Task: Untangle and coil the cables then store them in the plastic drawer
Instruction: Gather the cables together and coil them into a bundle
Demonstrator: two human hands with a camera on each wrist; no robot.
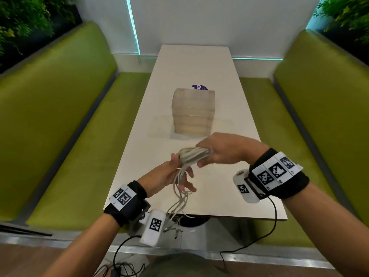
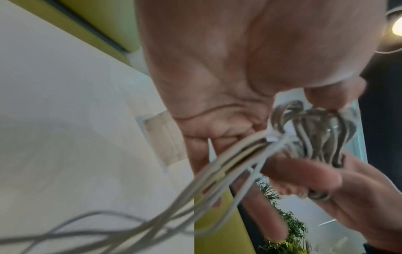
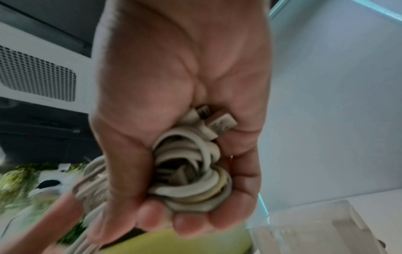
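A bundle of white cables (image 1: 194, 154) is half coiled above the near part of the table. My right hand (image 1: 223, 149) grips the coil from above, fingers curled round the loops (image 3: 191, 173), with USB plugs (image 3: 219, 122) tucked against the palm. My left hand (image 1: 175, 174) is just left of and below the coil, thumb up against its end (image 2: 315, 134). Its fingers are spread fairly straight, and the loose strands (image 2: 217, 171) run across the palm. The free ends (image 1: 177, 208) hang over the table's front edge. The translucent plastic drawer unit (image 1: 192, 110) stands mid-table, drawers pushed in.
The long white table (image 1: 229, 108) runs away from me between two green benches (image 1: 69, 136). A purple round sticker (image 1: 199, 87) lies behind the drawer unit. Black leads from the wrist cameras dangle below the table edge (image 1: 273, 216).
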